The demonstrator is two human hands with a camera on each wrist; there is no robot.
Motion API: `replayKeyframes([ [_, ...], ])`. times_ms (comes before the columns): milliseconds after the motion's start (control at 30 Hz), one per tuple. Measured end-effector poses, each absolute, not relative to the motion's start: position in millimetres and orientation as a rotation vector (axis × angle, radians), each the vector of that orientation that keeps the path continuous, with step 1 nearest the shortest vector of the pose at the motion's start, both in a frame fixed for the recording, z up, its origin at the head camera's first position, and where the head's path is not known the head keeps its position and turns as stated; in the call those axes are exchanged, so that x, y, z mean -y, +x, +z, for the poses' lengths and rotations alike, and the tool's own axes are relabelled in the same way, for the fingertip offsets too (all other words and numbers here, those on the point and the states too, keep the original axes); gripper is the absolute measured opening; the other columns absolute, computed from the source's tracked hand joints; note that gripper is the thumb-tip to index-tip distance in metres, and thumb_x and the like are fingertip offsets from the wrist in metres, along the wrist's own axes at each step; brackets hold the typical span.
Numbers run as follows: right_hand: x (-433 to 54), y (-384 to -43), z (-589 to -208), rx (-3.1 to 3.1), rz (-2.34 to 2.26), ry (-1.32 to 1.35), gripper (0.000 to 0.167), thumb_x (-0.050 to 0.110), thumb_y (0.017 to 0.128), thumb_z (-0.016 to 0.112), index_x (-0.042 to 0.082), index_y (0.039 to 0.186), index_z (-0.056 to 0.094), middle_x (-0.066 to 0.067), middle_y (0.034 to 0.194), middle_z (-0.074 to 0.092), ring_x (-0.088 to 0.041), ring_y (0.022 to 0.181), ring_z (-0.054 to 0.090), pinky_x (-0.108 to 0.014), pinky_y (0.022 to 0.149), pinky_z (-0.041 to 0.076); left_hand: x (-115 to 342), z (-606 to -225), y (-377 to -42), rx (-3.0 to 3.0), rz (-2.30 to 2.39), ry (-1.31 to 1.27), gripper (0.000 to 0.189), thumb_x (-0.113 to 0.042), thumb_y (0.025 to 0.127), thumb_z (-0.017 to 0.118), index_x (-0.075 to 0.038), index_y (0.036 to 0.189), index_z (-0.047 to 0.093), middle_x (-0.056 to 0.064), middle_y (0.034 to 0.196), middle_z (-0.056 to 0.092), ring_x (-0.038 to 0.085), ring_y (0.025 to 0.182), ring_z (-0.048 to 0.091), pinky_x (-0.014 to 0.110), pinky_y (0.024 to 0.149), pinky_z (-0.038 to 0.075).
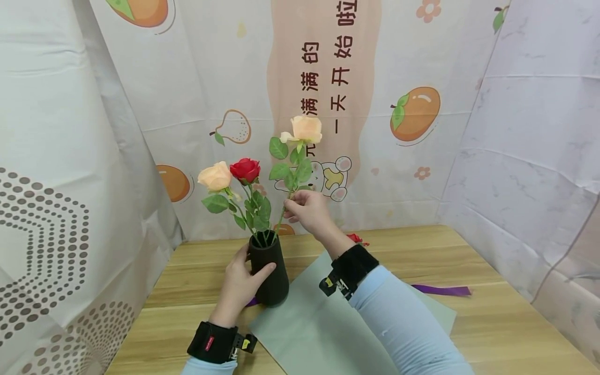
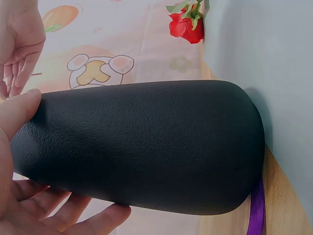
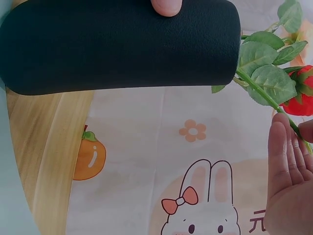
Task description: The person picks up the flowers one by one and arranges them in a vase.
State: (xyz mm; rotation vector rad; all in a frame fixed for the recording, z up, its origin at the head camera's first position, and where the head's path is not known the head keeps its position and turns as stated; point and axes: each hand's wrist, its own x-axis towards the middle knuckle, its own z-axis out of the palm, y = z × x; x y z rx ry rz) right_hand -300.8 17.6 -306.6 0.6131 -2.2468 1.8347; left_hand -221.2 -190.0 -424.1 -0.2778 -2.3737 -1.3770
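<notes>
A black vase [image 1: 269, 273] stands at the left edge of a grey-green paper sheet. My left hand [image 1: 241, 284] grips it, thumb on the near side, with the fingers showing along its other side in the left wrist view. A red rose [image 1: 245, 171] and a peach rose [image 1: 215, 177] stand in the vase, leaning left. My right hand [image 1: 309, 211] pinches the green stem [image 3: 259, 90] of a second peach rose [image 1: 307, 129] below its leaves. That stem's lower end goes into the vase mouth and is hidden inside.
The paper sheet [image 1: 328, 328] lies across the wooden table [image 1: 201, 271]. A red rose [image 2: 188, 27] lies behind my right wrist. Purple ribbon [image 1: 442, 290] shows at the right, and more ribbon [image 2: 256, 210] by the vase base. Printed cloth [image 1: 211, 67] hangs behind.
</notes>
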Motion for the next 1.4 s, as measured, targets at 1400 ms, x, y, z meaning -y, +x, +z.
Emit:
replayKeyframes([
  [1400, -3.3, -292.2, -333.5, 2.479, 1.659, 0.619, 0.013, 0.015, 0.093, 0.064, 0.003, 0.091, 0.071, -0.014, 0.08, 0.072, -0.022, 0.068, 0.067, -0.039, 0.064, 0.059, 190.5, -424.3, -221.3, 2.379, -1.367, -0.281, 0.079, -0.041, 0.087, 0.083, -0.007, 0.149, 0.046, 0.015, 0.141, 0.056, 0.035, 0.127, 0.055, 0.053, 0.088, 0.056],
])
